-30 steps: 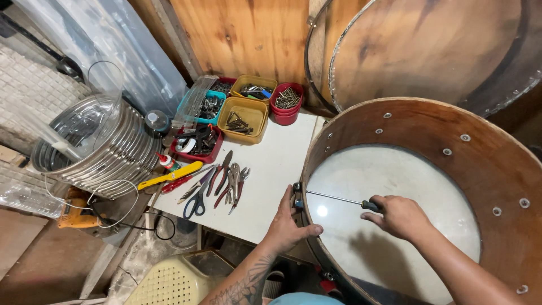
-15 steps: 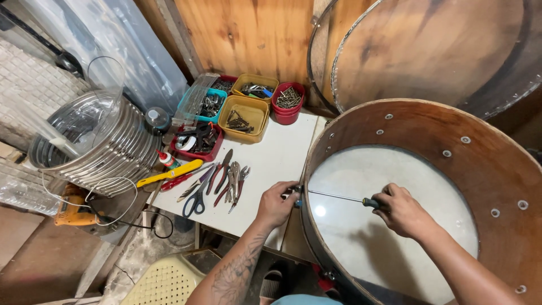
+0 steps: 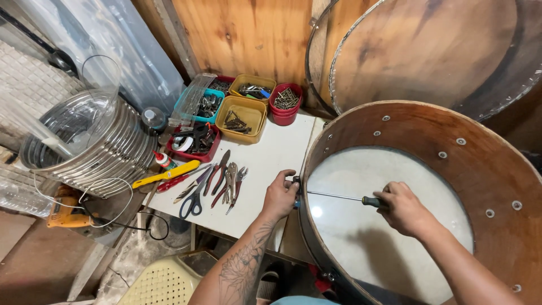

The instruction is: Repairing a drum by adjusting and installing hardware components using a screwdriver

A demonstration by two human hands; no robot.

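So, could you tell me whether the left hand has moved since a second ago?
Yes. The left hand has slid up the drum rim toward the trays; it now sits level with the screwdriver tip, where earlier it was below it.

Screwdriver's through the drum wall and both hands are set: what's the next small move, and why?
Probably turn the screwdriver with the right hand: its tip sits at the drum wall where the left hand braces a fitting on the outside.
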